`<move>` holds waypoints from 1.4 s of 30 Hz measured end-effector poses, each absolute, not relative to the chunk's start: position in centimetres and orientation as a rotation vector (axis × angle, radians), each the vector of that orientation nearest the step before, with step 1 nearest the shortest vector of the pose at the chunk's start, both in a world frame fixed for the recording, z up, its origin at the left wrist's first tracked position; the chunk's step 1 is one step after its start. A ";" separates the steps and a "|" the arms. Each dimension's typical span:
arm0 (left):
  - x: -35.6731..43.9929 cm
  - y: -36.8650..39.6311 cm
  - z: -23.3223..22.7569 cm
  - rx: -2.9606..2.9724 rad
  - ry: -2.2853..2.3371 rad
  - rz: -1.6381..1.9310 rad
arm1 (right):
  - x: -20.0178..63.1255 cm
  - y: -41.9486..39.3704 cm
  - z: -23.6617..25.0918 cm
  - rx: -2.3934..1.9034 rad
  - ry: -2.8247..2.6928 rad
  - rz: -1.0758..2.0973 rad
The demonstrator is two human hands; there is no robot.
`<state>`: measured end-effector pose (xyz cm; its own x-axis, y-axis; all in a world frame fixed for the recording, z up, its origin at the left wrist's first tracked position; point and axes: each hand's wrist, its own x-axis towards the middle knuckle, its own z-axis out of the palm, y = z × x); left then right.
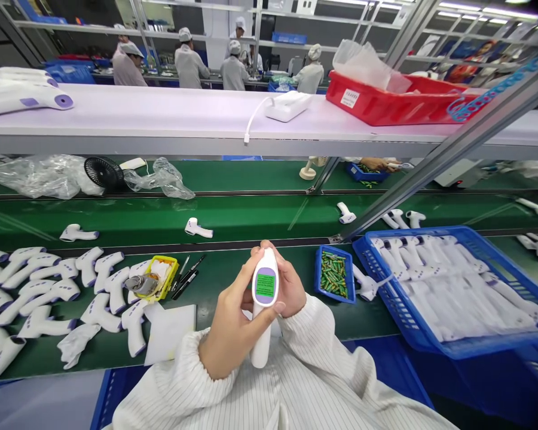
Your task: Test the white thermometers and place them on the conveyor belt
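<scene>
Thermometer: we hold a white thermometer point(264, 304) upright at lower centre of the frame, its green lit screen facing us.
Left hand point(231, 325): our fingers are clamped round its handle, thumb below the screen.
Right hand point(289, 283): fingers wrapped behind its head.
Edges: blue battery tray point(335, 275) just right; blue crate point(452, 292) far right.
Open room: bare green tabletop point(233, 263) above our hands; more thermometers point(49, 292) fill lower left.
</scene>
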<state>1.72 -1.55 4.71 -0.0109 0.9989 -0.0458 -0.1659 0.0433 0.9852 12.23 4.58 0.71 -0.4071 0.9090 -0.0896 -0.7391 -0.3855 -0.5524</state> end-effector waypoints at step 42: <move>0.7 1.0 1.2 0.334 1.003 1.582 | 11.5 3.2 -1.2 -0.671 -1.427 1.210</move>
<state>0.67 0.98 1.15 -0.2853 0.9087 -0.3047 -0.6631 0.0425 0.7473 11.54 3.19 -1.20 -0.2448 0.8971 0.3679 -0.2165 0.3193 -0.9226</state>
